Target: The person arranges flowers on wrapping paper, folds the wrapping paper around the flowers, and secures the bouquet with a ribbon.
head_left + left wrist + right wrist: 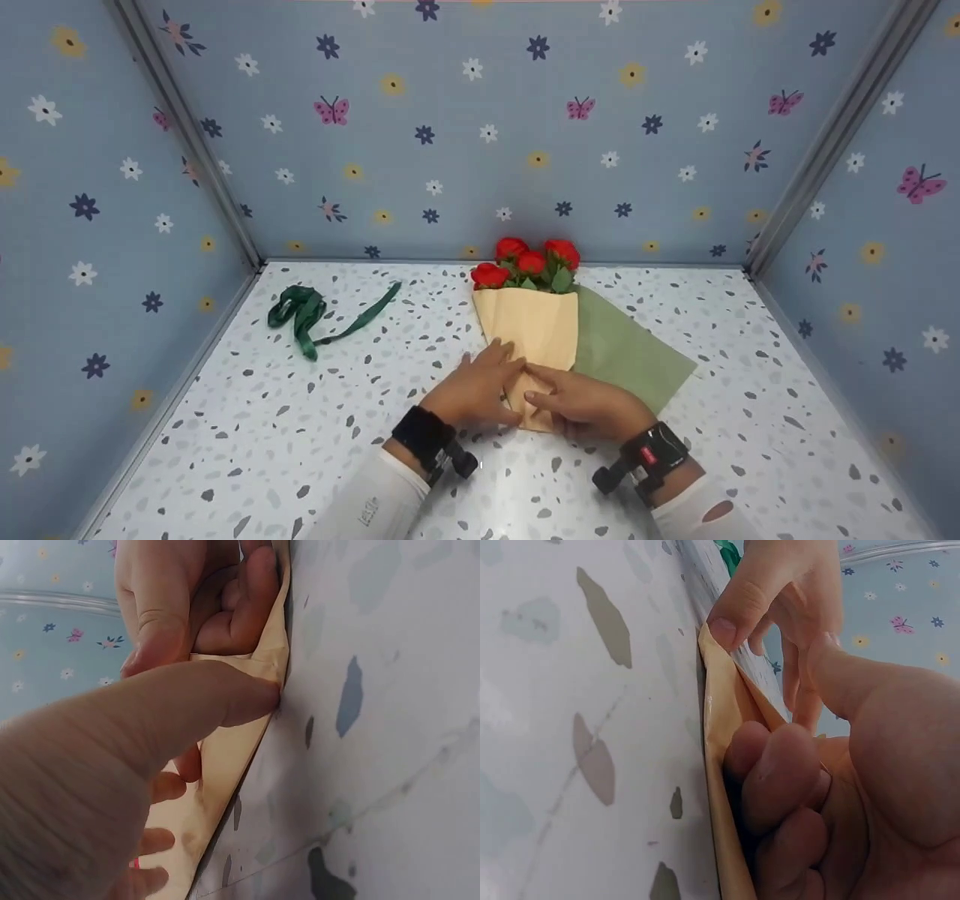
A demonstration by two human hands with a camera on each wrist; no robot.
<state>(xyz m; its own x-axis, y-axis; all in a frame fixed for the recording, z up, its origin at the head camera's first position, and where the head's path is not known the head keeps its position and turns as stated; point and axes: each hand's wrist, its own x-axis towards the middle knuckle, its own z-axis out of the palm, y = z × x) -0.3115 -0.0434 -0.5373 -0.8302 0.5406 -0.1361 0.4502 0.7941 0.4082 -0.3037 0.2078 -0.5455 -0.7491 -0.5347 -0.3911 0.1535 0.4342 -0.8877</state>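
Observation:
A bouquet of red roses with green leaves lies on the table, its lower part wrapped in tan paper. My left hand rests on the left side of the wrap, fingers spread and fairly straight. Its thumb presses near the lower end of the paper. From the right, my right hand holds the narrow lower part. In the right wrist view, its curled fingers sit inside a fold of the paper, with the thumb above. The stems are hidden inside the wrap.
A sage-green sheet sticks out from under the wrap to the right. At the back left of the speckled table lies a loosely bundled dark green ribbon, one end trailing right. Flower-patterned walls stand at the back and both sides.

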